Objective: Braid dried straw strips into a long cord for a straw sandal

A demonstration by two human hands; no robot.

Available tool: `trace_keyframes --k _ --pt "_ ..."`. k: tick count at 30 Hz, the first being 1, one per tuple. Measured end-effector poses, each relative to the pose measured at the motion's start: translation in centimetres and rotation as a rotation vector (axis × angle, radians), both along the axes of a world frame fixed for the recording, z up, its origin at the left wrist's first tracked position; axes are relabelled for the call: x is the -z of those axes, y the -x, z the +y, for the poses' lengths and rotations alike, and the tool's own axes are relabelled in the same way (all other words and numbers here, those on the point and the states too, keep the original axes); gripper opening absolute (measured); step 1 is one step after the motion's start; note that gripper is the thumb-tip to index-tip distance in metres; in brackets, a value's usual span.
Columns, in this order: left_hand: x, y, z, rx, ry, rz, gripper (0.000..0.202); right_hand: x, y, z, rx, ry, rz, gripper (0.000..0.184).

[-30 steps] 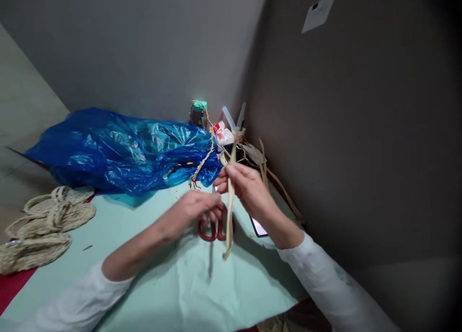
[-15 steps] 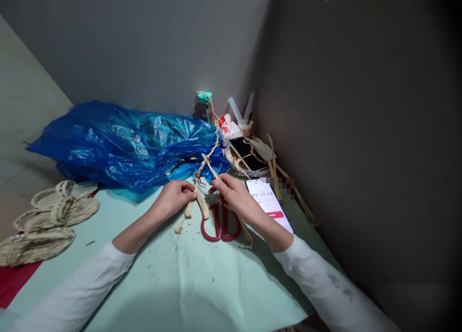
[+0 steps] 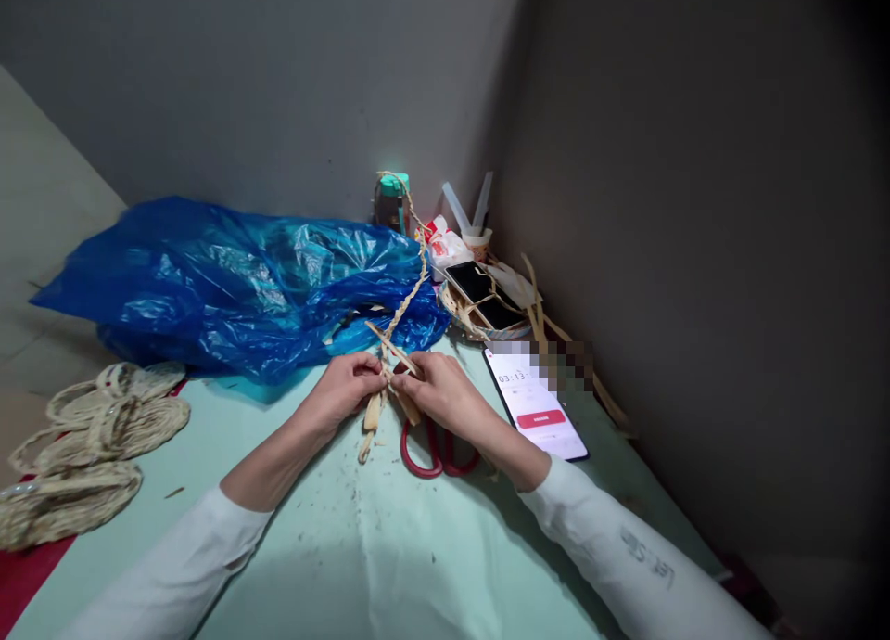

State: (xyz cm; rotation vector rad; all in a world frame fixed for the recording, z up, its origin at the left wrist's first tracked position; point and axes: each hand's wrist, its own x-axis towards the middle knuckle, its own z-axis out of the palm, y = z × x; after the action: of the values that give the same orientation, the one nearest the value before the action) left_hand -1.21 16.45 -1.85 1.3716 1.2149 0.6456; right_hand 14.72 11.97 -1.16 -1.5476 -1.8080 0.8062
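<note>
A thin braided straw cord point(image 3: 420, 283) runs down from the bottle at the back to my hands. My left hand point(image 3: 346, 386) pinches the cord's lower end, where flat loose strands point(image 3: 372, 416) hang down. Close beside it, my right hand point(image 3: 445, 391) is closed on a pale straw strip point(image 3: 393, 345) that slants up to the left across the cord. The fingertips of both hands nearly meet. Red-handled scissors point(image 3: 421, 464) lie just below my right hand, their blades hidden.
A blue plastic bag point(image 3: 229, 278) fills the back left. Woven straw sandals point(image 3: 104, 427) lie at left. A lit phone point(image 3: 539, 408) is right of my hand; behind it sits a basket point(image 3: 463, 317) holding a dark phone point(image 3: 487, 292). A green-capped bottle point(image 3: 393, 204) stands near the wall.
My right hand has moved in against my left, and the strip's tip now points further left over the cord. The red thread seen on the cord earlier is now hidden. The view has shifted slightly.
</note>
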Motion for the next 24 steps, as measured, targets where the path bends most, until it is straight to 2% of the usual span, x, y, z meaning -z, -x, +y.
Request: trace_keyframes --k 6,8,10,14,17,24 --pt "-0.3 0.4 0.7 0.01 -0.133 0.035 0.012 0.5 -0.7 -0.1 0.015 0.02 0.001 0.025" --pt "-0.6 0.5 0.7 0.04 -0.091 0.009 0.013 0.5 -0.9 -0.2 0.01 0.037 0.025 0.023" --pt "-0.7 0.7 0.6 0.083 0.03 -0.044 0.015 0.5 -1.1 -0.3 0.01 0.04 0.048 0.021" --pt "-0.2 0.9 0.6 0.094 0.229 -0.184 0.017 0.4 -1.2 -0.6 0.009 0.048 0.036 0.021" --pt "0.2 0.8 0.7 0.064 0.25 -0.242 0.015 0.2 -1.1 -0.7 0.01 0.053 0.014 0.022" --pt "0.0 0.4 0.7 -0.022 0.151 -0.115 0.022 -0.6 -1.0 -1.0 0.005 0.061 -0.006 0.022"
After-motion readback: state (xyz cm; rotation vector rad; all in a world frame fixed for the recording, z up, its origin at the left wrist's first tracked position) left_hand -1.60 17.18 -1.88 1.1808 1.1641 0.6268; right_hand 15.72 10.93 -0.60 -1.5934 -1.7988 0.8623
